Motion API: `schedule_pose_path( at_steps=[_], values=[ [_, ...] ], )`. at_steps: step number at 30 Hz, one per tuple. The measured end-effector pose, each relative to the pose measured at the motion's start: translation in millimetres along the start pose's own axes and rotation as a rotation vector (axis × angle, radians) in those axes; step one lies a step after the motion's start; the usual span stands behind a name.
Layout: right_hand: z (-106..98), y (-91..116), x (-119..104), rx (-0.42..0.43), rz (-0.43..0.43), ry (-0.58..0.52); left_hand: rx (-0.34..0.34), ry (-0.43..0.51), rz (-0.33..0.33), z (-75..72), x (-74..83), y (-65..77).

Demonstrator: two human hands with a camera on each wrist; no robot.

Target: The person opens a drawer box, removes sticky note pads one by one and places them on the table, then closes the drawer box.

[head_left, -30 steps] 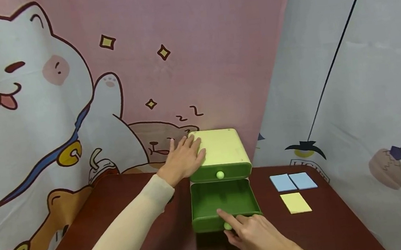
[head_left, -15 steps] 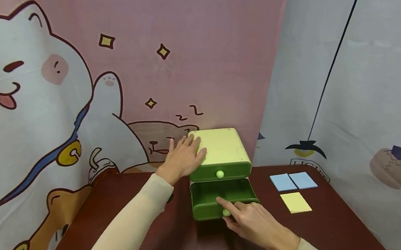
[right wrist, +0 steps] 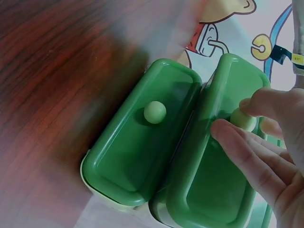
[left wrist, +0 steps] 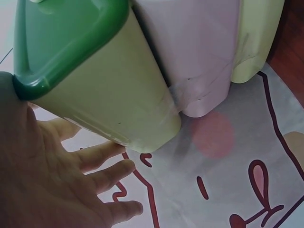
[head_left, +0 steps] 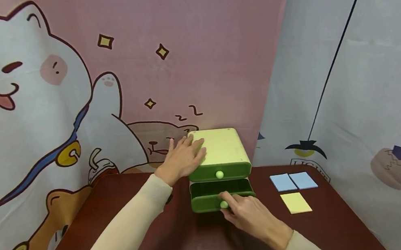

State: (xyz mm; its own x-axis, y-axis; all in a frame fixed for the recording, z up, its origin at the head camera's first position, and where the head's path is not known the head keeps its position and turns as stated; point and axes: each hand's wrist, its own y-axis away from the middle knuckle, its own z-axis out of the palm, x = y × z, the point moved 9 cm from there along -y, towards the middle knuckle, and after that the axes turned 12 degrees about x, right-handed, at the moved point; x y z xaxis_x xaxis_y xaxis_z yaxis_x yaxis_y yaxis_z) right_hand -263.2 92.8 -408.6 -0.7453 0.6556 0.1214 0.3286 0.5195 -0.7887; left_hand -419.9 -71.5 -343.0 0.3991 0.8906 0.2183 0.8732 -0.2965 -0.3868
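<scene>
Near the bench's (head_left: 140, 217) far edge, I judge the partly open green drawer (head_left: 205, 204) light, stiff and smooth, best taken by its knob (head_left: 224, 204), which the right hand (head_left: 252, 217) pinches while the left hand (head_left: 180, 159) rests spread-fingered on the cabinet (head_left: 222, 145).

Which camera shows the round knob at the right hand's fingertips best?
The right wrist view: the round knob looks big and close there, though the right hand hides part of it. The head view shows it much smaller, on the front of the partly open drawer. The left wrist view doesn't show that knob.
</scene>
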Motion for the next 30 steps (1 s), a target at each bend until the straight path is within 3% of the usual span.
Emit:
schedule_pose_path(
  at_steps=[30],
  values=[
    [21.1, -6.0, 16.9, -0.034, 0.068, 0.011, 0.003, -0.008, -0.002, 0.2, -0.1, 0.6]
  ],
)
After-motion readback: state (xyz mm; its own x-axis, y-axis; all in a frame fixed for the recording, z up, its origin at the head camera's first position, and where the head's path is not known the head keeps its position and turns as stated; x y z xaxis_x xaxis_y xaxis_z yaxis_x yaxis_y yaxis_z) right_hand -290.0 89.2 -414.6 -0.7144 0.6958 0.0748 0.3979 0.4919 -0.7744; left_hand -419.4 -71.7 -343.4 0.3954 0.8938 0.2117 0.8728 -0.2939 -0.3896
